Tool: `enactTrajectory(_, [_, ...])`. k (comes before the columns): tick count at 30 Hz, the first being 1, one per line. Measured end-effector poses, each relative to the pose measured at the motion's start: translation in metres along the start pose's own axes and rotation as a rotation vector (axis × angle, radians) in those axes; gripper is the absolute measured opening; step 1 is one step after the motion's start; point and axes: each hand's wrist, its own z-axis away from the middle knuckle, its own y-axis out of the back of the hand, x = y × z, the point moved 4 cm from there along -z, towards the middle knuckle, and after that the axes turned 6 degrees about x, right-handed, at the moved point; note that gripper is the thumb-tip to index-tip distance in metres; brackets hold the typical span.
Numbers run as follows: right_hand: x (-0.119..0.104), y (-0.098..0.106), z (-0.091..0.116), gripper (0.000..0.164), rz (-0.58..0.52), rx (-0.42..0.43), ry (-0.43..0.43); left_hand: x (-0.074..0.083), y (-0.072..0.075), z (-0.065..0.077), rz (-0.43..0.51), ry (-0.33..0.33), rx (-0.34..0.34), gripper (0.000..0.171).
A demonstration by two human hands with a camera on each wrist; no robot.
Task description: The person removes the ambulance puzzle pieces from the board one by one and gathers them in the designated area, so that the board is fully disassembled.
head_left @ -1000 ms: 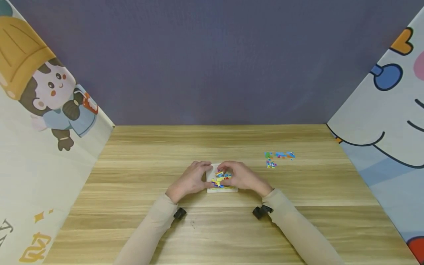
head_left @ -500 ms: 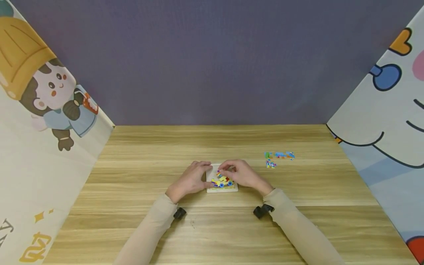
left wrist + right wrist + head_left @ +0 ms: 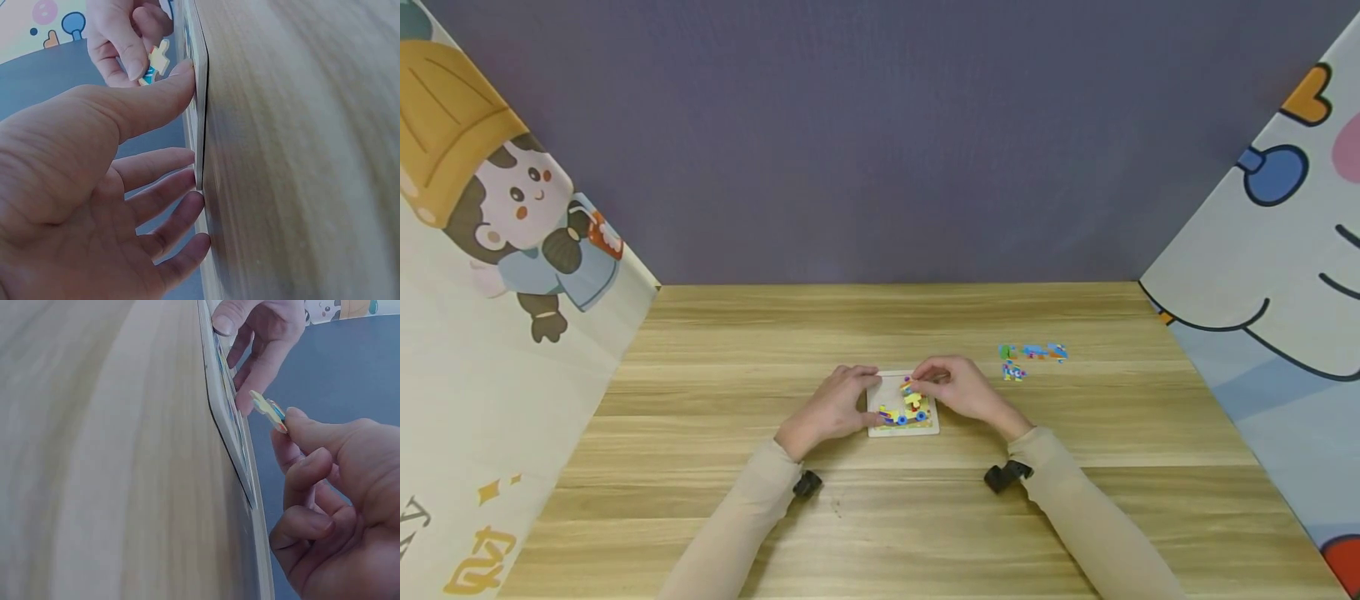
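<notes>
A square puzzle board [image 3: 887, 388] with a pale rim lies on the table between the hands. Fitted pieces with blue wheels [image 3: 902, 420] fill its near part. My left hand [image 3: 831, 406] rests at the board's left side, thumb on its near-left part and fingers extended along the edge. In my right hand [image 3: 962, 388], thumb and index finger pinch a yellow puzzle piece [image 3: 913, 400] with some blue and red on it, tilted above the board's right half. The right wrist view shows this puzzle piece [image 3: 269, 412] raised off the board, the other fingers curled below.
Several loose puzzle pieces [image 3: 1033, 351] lie on the wooden table [image 3: 760, 333] at the back right, and another piece [image 3: 1013, 372] sits just nearer. A dark back wall [image 3: 895, 150] and printed side panels enclose the table.
My right hand has moved slightly right and back, turning the yellow piece and lifting it off the near pieces, so the blue wheels now show. The left hand stays in place.
</notes>
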Motion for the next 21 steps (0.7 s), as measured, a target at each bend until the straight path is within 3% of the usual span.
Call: enactTrajectory(21, [0.021,0.03,0.015,0.015,0.015,0.069,-0.023,-0.001,0.0,0.002,0.007,0.009,-0.006,0.072])
